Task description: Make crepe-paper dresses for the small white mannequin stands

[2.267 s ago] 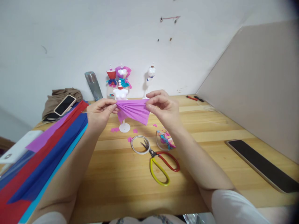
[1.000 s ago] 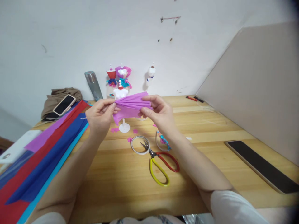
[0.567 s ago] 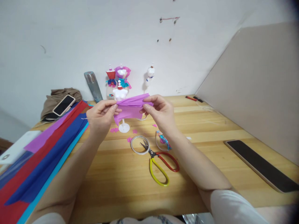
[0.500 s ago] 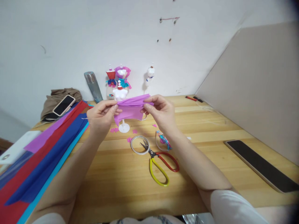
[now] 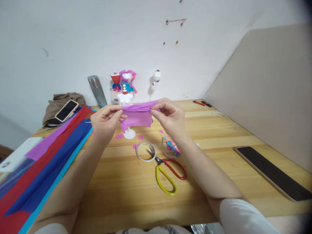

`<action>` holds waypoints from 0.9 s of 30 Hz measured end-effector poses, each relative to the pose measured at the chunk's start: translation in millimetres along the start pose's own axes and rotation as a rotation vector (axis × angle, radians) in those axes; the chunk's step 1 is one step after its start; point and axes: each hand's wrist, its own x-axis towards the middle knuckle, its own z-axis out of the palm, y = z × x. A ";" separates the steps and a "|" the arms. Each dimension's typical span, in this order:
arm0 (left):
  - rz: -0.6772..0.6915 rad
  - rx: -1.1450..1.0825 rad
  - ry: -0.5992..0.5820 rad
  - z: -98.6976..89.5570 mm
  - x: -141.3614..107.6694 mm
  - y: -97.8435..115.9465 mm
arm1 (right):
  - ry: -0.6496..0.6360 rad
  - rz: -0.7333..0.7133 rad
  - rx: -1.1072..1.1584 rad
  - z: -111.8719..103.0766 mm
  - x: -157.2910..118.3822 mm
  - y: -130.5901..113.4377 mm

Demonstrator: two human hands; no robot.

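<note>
A piece of purple crepe paper point(image 5: 137, 119) is stretched between my two hands, its top edge gathered into folds and its lower part hanging down. My left hand point(image 5: 106, 121) pinches the left end between thumb and fingers. At the right end, my right hand point(image 5: 170, 118) pinches the folds the same way. Just behind the paper stands a small white mannequin point(image 5: 125, 98), its round base showing below. Scissors point(image 5: 159, 161) with red and yellow handles lie beneath my hands, their blade tips over a white ring of tape point(image 5: 138, 156).
Coloured paper strips point(image 5: 52, 162) and a phone point(image 5: 67, 110) on brown cloth lie left. A bottle point(image 5: 97, 91) and dressed mannequins point(image 5: 116, 81) stand by the wall. A small bag of scraps point(image 5: 172, 147) lies mid-table, a dark tablet-like device point(image 5: 273, 172) at right.
My right hand has moved slightly right, drawing its end of the purple paper along. The folds look flatter and the hanging part has shifted a little right. My left hand is nearly still.
</note>
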 end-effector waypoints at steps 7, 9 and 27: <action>-0.039 -0.016 -0.005 0.5 0.6 -1.8 | 0.024 0.007 0.019 0.4 -0.9 1.0; -0.037 -0.019 -0.005 1.2 -0.1 -1.4 | 0.034 0.018 0.031 0.9 -1.1 1.4; 0.046 0.047 0.025 0.4 -3.2 -3.3 | 0.048 -0.125 -0.056 -0.9 -1.0 5.8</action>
